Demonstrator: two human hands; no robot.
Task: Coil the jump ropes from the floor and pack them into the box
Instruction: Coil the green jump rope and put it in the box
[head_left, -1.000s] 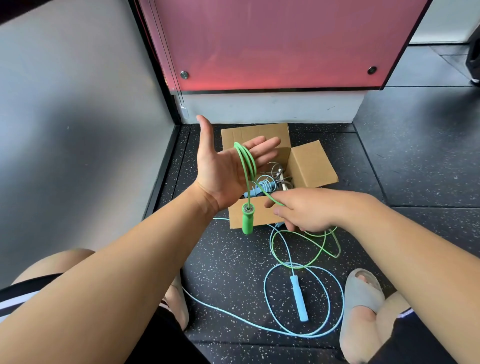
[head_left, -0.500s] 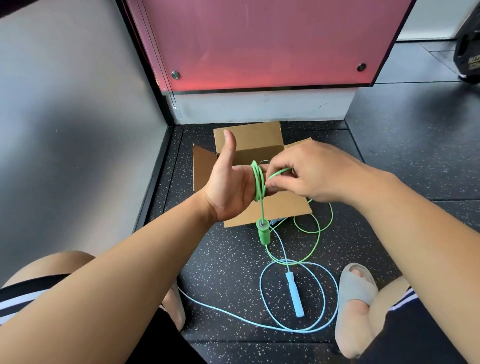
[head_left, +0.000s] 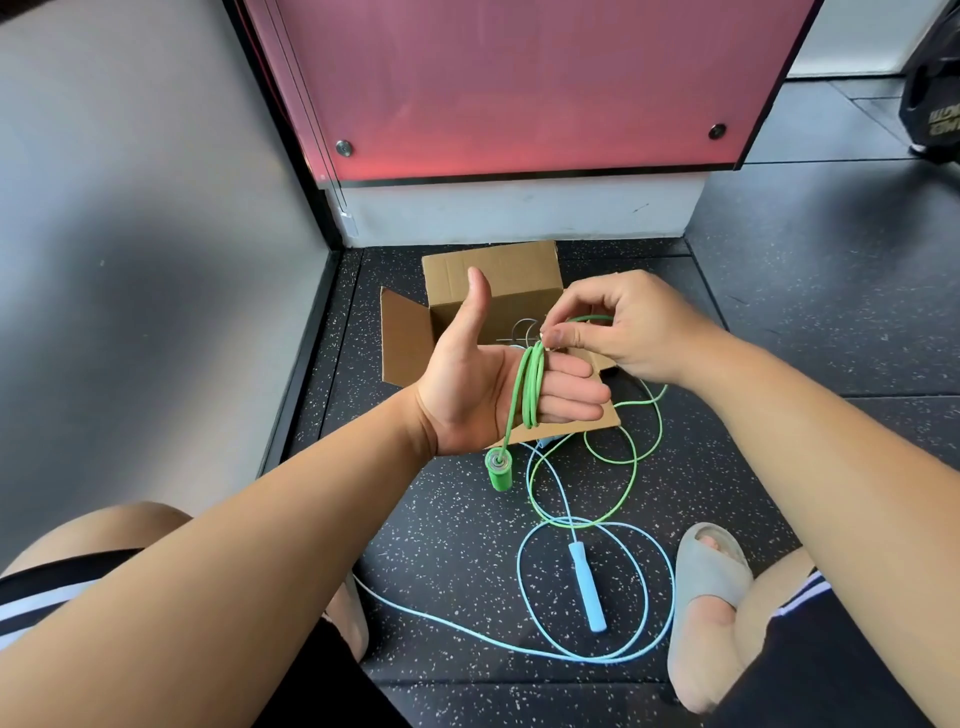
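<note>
Your left hand (head_left: 483, 400) is up with the palm open wide and the thumb pointing to 12 o'clock. The green jump rope (head_left: 532, 387) is looped several times round its straight fingers (head_left: 571, 371). Your right hand (head_left: 623, 332) pinches that same rope at the top of the coil, thumb and forefinger tight on it. The green handle (head_left: 500, 470) dangles at 6 o'clock under your left palm. Loose green loops lie on the floor (head_left: 441, 545) at 5 o'clock of the coil. The box (head_left: 493, 275) sits open at 12 o'clock, behind both hands. At 6 o'clock of the box, the blue jump rope (head_left: 587, 587) lies in a ring on the floor, beside your grey slipper (head_left: 711, 571).
</note>
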